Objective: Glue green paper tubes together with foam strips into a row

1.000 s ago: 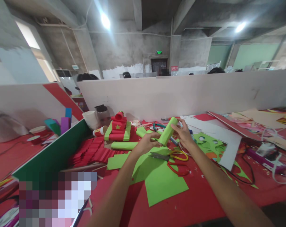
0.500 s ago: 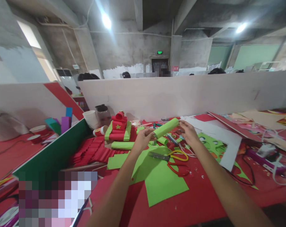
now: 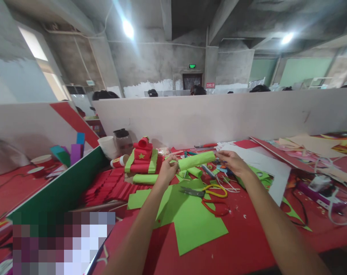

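Observation:
A light-green paper roll [image 3: 197, 160] is held up above the table between my two hands. My left hand [image 3: 168, 169] pinches its left end, and my right hand [image 3: 232, 160] grips the right end with the fingertips. Below it lie scissors [image 3: 203, 192] with one yellow and one red handle, blades pointing left, on flat green sheets [image 3: 198, 229]. Another green roll [image 3: 145, 179] rests left of my left hand. Behind that stands a red and green paper model [image 3: 141, 156] with a yellow star.
Stacked red folded strips [image 3: 113, 185] lie beside a dark green board [image 3: 59, 183] at left. White cups [image 3: 107, 147] and a lidded jug [image 3: 123, 141] stand behind. Cut green scraps, white sheets [image 3: 276, 183] and a purple power strip [image 3: 319, 195] are at right. A pale partition [image 3: 219, 118] closes the back.
The green roll has come down slightly and turned nearer to level, its right end lower than before. Both hands moved with it, still at its ends.

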### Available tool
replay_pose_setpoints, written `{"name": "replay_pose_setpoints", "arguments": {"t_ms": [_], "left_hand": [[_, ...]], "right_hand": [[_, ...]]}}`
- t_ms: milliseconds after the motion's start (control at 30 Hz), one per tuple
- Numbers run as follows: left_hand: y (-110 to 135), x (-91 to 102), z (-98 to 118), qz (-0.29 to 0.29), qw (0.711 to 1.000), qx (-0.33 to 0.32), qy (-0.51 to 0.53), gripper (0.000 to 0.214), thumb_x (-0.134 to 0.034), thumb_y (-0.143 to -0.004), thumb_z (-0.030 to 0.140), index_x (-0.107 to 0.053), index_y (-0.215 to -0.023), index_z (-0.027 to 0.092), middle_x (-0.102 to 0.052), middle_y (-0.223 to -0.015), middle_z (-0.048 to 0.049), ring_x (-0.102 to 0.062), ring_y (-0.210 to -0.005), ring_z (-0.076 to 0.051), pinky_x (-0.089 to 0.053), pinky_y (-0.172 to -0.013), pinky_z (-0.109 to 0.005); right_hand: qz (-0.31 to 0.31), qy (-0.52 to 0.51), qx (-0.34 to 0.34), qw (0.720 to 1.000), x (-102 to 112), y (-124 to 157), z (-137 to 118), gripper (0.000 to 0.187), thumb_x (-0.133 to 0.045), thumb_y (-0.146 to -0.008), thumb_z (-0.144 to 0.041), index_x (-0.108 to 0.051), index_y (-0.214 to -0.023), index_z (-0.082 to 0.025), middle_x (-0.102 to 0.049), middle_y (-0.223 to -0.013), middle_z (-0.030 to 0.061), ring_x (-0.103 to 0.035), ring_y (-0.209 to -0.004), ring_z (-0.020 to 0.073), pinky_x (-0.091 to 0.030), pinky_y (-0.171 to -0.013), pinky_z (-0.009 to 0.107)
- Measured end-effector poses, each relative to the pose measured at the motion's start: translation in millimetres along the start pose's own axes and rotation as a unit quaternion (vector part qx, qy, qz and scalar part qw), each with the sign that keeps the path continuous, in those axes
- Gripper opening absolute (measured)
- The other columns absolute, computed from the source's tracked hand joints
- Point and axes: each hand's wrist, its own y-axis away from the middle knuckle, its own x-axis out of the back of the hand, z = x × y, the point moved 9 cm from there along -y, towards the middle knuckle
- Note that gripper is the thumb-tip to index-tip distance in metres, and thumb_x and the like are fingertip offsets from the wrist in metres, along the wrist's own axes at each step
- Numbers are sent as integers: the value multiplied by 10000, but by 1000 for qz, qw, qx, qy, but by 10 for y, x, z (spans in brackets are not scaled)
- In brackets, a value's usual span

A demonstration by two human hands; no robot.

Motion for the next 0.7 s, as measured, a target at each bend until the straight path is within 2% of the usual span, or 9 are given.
{"name": "replay_pose_setpoints", "arguments": {"t_ms": [167,267,400,467,600,700], "left_hand": [[-18,34,-76,2,1000,12,14,235,-640,-621,221,-537,-828,180,-501,-498,74,-477,-444,-77,-378,-452,-162],[-40,66,-136,7,999,19,41,243,-635,-609,203,-536,-829,177,-517,-510,67,-466,-451,-69,-377,-456,-152],[-55,102,-197,9,998,30,49,241,-648,-610,217,-534,-819,178,-514,-521,67,-466,-457,-66,-388,-467,-150],[-51,94,-213,1,998,39,43,245,-652,-611,225,-535,-822,179,-507,-520,68,-465,-453,-69,-380,-461,-151],[-37,61,-194,-16,998,42,34,252,-654,-601,208,-537,-823,182,-492,-509,74,-453,-441,-72,-348,-441,-147],[-32,53,-164,-18,999,37,23,255,-650,-595,203,-542,-824,182,-489,-503,76,-463,-446,-77,-349,-439,-149]], "right_hand": [[76,3,61,995,287,-18,-142,402,-871,-519,-374,-713,-832,-179,-654,-685,-4,-536,-553,98,-404,-456,191],[71,6,66,995,376,-16,-180,414,-848,-554,-442,-706,-820,-158,-648,-683,16,-513,-525,86,-353,-420,185],[32,49,80,995,290,40,-251,368,-768,-667,-500,-701,-794,-161,-448,-483,-62,-294,-398,40,-214,-370,197],[13,88,75,993,188,76,-254,349,-769,-673,-483,-703,-804,-167,-437,-499,-66,-254,-408,38,-189,-375,201],[-38,139,41,989,-25,119,-185,351,-766,-678,-465,-721,-853,-165,-582,-657,-9,-375,-483,61,-268,-417,202],[-58,157,30,985,-95,121,-144,364,-763,-681,-450,-731,-881,-148,-611,-678,11,-423,-515,77,-298,-445,210]]}}
